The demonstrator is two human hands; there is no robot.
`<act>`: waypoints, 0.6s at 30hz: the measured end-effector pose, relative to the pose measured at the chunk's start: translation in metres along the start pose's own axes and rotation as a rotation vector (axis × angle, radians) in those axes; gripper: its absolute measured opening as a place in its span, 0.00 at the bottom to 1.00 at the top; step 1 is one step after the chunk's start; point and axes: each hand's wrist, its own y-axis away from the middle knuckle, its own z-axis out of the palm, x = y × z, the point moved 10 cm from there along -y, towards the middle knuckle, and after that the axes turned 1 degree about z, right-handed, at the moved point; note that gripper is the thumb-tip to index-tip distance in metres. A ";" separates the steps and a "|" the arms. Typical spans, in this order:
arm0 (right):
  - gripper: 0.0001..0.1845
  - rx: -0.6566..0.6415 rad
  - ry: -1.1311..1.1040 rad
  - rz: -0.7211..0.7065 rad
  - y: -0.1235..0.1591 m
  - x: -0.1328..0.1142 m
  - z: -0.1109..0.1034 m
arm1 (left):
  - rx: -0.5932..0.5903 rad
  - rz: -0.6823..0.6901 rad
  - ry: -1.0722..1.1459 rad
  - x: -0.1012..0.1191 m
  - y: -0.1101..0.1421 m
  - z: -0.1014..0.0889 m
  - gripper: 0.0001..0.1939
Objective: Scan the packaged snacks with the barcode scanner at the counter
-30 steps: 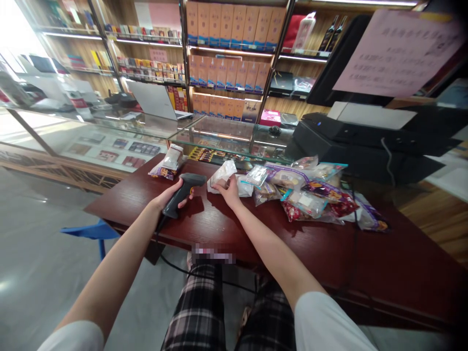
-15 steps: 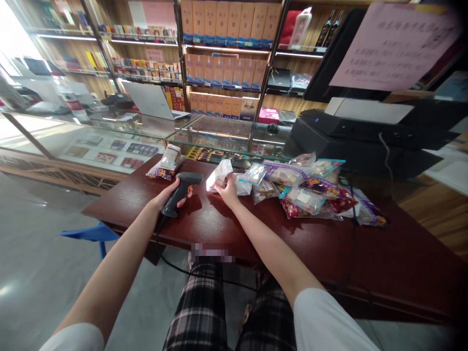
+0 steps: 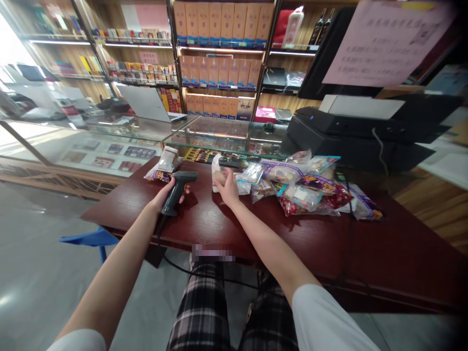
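A black handheld barcode scanner (image 3: 176, 193) is gripped in my left hand (image 3: 161, 196), its head pointing right over the table. Its cable hangs from the handle past the table's front edge. My right hand (image 3: 228, 187) is closed on a small white packet (image 3: 215, 170), which stands turned on edge just above or on the tabletop; its printing cannot be read. Right of that hand lies a pile of snack packets (image 3: 305, 187) in clear, purple and red wrapping. Left of the scanner, a couple of packets (image 3: 167, 160) lie near the table's far left corner.
The dark red table (image 3: 204, 224) adjoins a glass display counter (image 3: 219, 127) bearing a laptop (image 3: 144, 103). At right stand a black printer (image 3: 351, 127) and a screen with a pink paper sheet (image 3: 383, 44). A blue stool (image 3: 89, 237) is at the left.
My right hand has turned the white packet from showing a broad face to nearly edge-on. The scanner stays in my left hand, and the view has shifted slightly.
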 end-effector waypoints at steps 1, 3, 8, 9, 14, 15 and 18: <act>0.28 -0.003 0.023 -0.001 0.000 -0.001 0.000 | 0.034 0.028 0.007 0.004 0.000 -0.002 0.27; 0.25 -0.009 0.083 -0.022 -0.001 -0.005 -0.002 | 0.123 0.109 0.047 0.015 0.003 -0.010 0.27; 0.23 -0.049 0.241 -0.206 0.002 -0.032 0.001 | 0.318 0.334 0.290 0.044 0.017 -0.038 0.29; 0.22 -0.090 0.278 -0.261 0.004 -0.037 0.006 | 0.342 0.354 0.347 0.046 0.020 -0.043 0.30; 0.13 -0.279 0.441 -0.417 0.016 -0.038 0.034 | 0.361 0.395 0.517 0.052 0.028 -0.054 0.30; 0.12 -0.285 0.466 -0.407 0.013 -0.035 0.036 | 0.353 0.397 0.527 0.052 0.028 -0.054 0.30; 0.15 -0.333 0.586 -0.313 -0.009 -0.020 0.040 | 0.340 0.374 0.535 0.050 0.027 -0.051 0.28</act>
